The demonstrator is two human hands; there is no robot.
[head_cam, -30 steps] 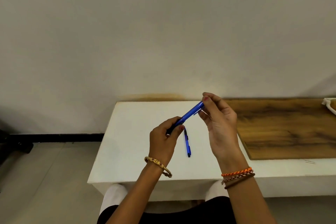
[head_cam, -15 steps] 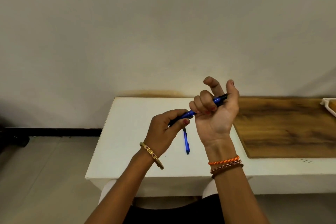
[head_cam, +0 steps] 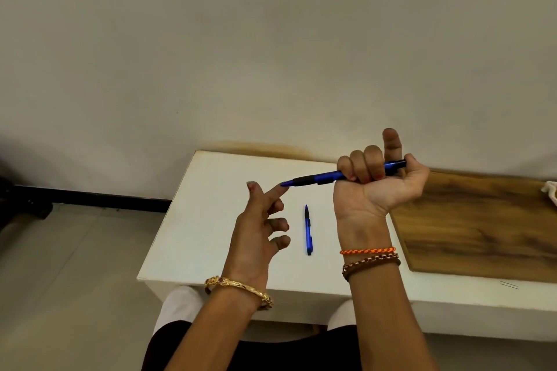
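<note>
My right hand [head_cam: 372, 187] grips a blue pen [head_cam: 319, 179] with a black grip section, fingers curled round its barrel, index finger and thumb raised. The pen lies nearly level above the table, tip pointing left. My left hand [head_cam: 259, 226] is spread with relaxed fingers just left of it, its index fingertip at the pen's tip. A second blue pen [head_cam: 308, 230] lies on the white table [head_cam: 211, 220] between my two wrists, tip pointing away from me.
A wooden board [head_cam: 476, 226] lies on the table's right part. A white object [head_cam: 550, 190] shows at the right edge. The table stands against a plain wall; its left edge drops to a tiled floor [head_cam: 66, 265].
My left hand let go of the pen and spread its fingers. My right hand now holds the pen alone and has lifted it slightly to the right.
</note>
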